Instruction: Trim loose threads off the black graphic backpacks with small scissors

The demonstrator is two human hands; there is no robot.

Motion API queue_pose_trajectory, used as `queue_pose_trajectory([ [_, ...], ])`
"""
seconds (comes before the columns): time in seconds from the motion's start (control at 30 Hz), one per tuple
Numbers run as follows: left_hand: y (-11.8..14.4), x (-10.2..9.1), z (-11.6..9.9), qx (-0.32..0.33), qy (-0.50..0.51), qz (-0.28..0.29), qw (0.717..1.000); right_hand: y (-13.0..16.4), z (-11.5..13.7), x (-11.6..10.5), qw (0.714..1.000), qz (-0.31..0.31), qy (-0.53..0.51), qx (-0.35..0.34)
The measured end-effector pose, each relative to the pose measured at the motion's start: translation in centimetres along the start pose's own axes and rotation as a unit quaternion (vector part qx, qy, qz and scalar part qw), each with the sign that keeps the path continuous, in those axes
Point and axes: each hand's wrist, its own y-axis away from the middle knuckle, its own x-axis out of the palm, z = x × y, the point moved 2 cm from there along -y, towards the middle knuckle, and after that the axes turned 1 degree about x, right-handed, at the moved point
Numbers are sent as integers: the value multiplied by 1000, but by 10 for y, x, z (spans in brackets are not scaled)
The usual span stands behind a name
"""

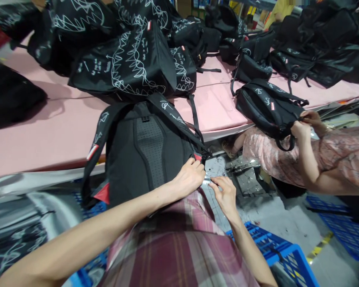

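Observation:
A black backpack with white scribble print lies back-side up, hanging over the edge of the pink table onto my lap. My left hand grips its lower right corner, by a small red tab and a strap end. My right hand is just to the right, its fingers pinched on a small metal tool that points at that corner. The tool's tip is partly hidden between my hands.
Several more black printed backpacks are piled on the table behind. At the right a seated person in a pink floral dress holds another backpack with both hands. Blue plastic crates stand on the littered floor below.

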Motion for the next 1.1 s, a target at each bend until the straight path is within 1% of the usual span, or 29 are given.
queue_pose_trajectory([
  [0.23,3,2,-1,-7,-17,9,1000,-4,-1,1,1000,14,-17,6],
  [0.33,1,3,-1,1,-15,23,1000,-9,2,-1,1000,21,-16,-8],
  [0.43,-4,6,-2,-5,-6,41,999,-12,4,-3,999,27,-17,-21],
  [0.5,-6,5,-3,-20,10,45,999,-12,0,-3,998,29,-47,-4],
  [0.53,-5,3,-4,-35,28,43,998,-12,-3,-2,997,28,-71,16],
  [0.6,2,-5,-2,-85,101,38,991,-8,-13,1,988,20,-130,85],
  [0.63,9,-11,0,-100,163,47,980,-6,-19,2,979,11,-160,129],
  [0.67,19,-17,2,-102,242,71,962,-3,-25,3,967,1,-186,172],
  [0.73,46,-27,11,-92,393,131,905,2,-32,3,947,-15,-222,232],
  [0.77,62,-31,18,-104,435,145,882,4,-32,4,944,-15,-229,239],
  [0.8,78,-33,27,-145,443,131,875,6,-30,4,946,-9,-228,229],
  [0.83,96,-34,37,-210,422,95,877,7,-27,4,953,1,-222,206],
  [0.87,114,-33,46,-288,385,47,875,7,-22,5,961,14,-212,177],
  [0.9,133,-30,54,-364,346,-2,865,7,-18,6,969,26,-199,147],
  [0.93,151,-27,59,-430,318,-43,844,8,-13,8,974,34,-188,120],
  [1.0,184,-16,61,-532,300,-97,786,8,-9,11,979,39,-176,93],
  [1.07,210,-7,56,-594,297,-129,736,8,-9,13,974,48,-195,106],
  [1.1,220,-3,53,-611,294,-138,722,8,-9,13,969,57,-209,122],
])
